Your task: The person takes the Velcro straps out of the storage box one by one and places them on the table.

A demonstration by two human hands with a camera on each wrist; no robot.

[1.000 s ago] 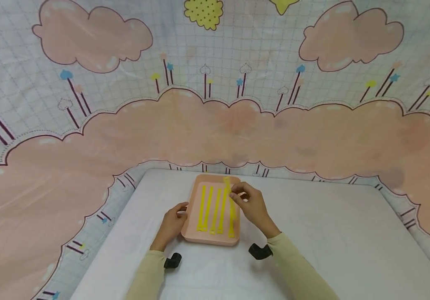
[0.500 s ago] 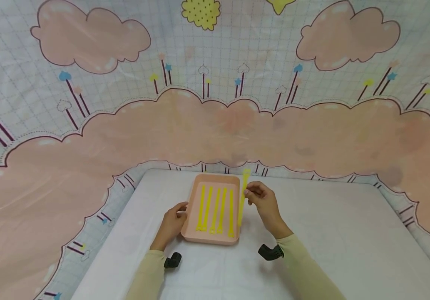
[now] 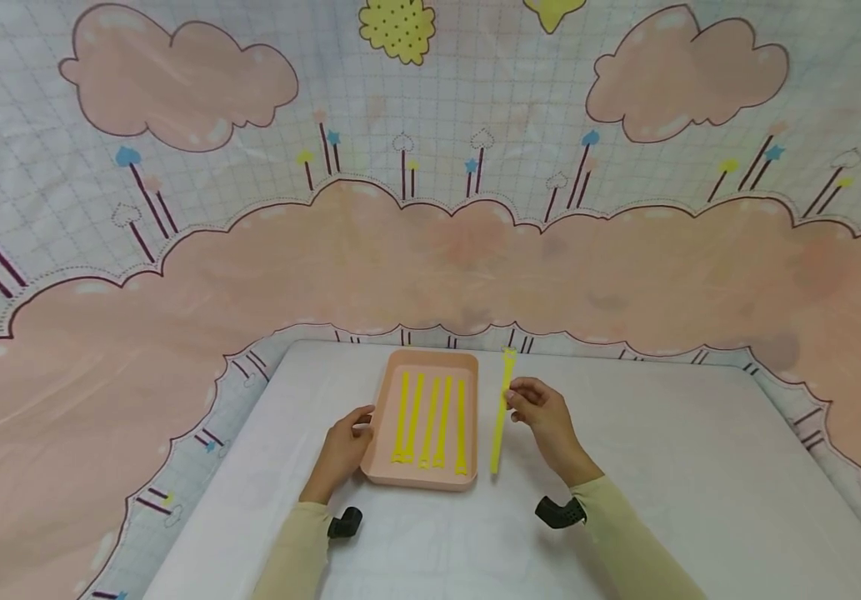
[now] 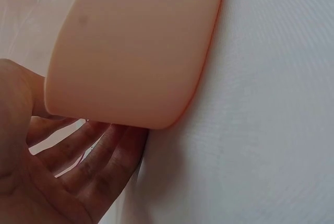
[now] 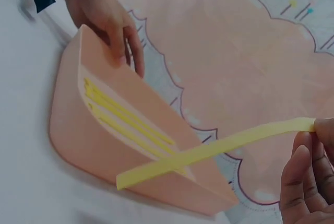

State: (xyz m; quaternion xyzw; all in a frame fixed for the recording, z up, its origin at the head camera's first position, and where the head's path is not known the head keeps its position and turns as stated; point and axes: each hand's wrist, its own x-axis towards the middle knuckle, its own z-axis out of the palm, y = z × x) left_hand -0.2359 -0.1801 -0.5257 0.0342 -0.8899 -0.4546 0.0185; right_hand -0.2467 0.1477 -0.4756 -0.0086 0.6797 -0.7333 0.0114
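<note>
My right hand [image 3: 548, 417] pinches a thin, flat yellow strap [image 3: 501, 425] between thumb and fingertips, just right of the tray. Its wider end points up and away in the head view; in the right wrist view the strap [image 5: 209, 148] bends slightly, its narrow end crossing in front of the tray wall. Several similar yellow straps [image 3: 444, 417] lie side by side lengthwise in the shallow peach tray [image 3: 418, 481], wider ends toward me. At the tray's left side, my left hand [image 3: 343, 442] holds the wall, thumb over the rim and fingers along the outside [image 4: 99, 166].
The tray stands on a white-covered table [image 3: 670, 475] toward its far edge. Behind and to the left hangs a patterned cloth backdrop [image 3: 400, 258] with clouds. A black wrist device [image 3: 561, 512] sits by the right sleeve, another [image 3: 345, 522] by the left.
My right hand has lifted the strap out over the tray's right side and moved it right, beyond the rim. The left hand and the tray stay in place.
</note>
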